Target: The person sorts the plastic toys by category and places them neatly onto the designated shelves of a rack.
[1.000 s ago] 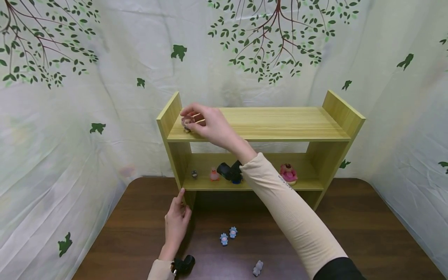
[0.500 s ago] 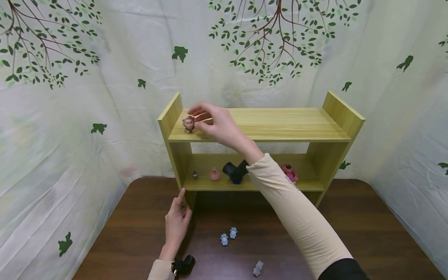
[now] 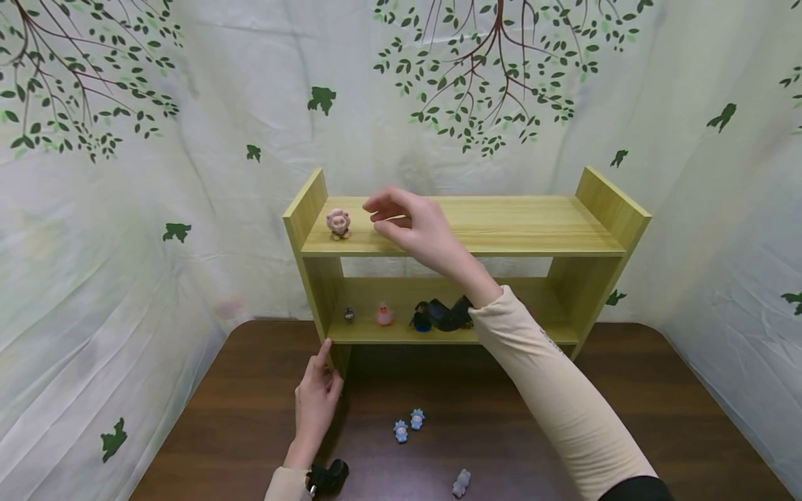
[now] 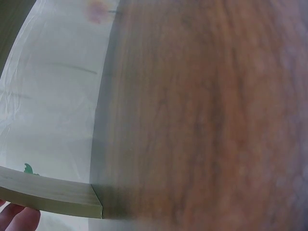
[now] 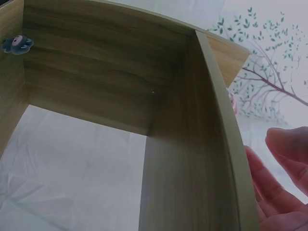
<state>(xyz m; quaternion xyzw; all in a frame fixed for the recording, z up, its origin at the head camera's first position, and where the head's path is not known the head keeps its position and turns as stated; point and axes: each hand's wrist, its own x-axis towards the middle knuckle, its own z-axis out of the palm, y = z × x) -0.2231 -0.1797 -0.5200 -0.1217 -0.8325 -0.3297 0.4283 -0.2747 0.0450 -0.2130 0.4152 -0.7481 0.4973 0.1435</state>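
Note:
A small pinkish figurine (image 3: 338, 223) stands upright at the left end of the top shelf (image 3: 501, 223) of a light wooden rack. My right hand (image 3: 416, 226) hovers just right of it, thumb and fingers apart with nothing between them. In the right wrist view, those fingers (image 5: 274, 187) show beside the shelf board, and only a sliver of the figurine (image 5: 233, 102) is visible behind it. My left hand (image 3: 316, 400) rests its extended index finger against the rack's lower left edge. In the left wrist view, its fingertips (image 4: 26, 219) touch the side panel (image 4: 57, 197).
On the middle shelf (image 3: 376, 335) stand a tiny grey figure (image 3: 349, 314), a pink figure (image 3: 384, 314) and a dark blue-based one (image 3: 422, 318), partly behind the wrist camera. Two blue figurines (image 3: 401, 431) and a grey one (image 3: 461, 483) are on the brown table (image 3: 250, 396).
My right hand has let go of the pinkish figurine and drawn away to the right, leaving it standing on the top shelf. The left hand has stayed in place.

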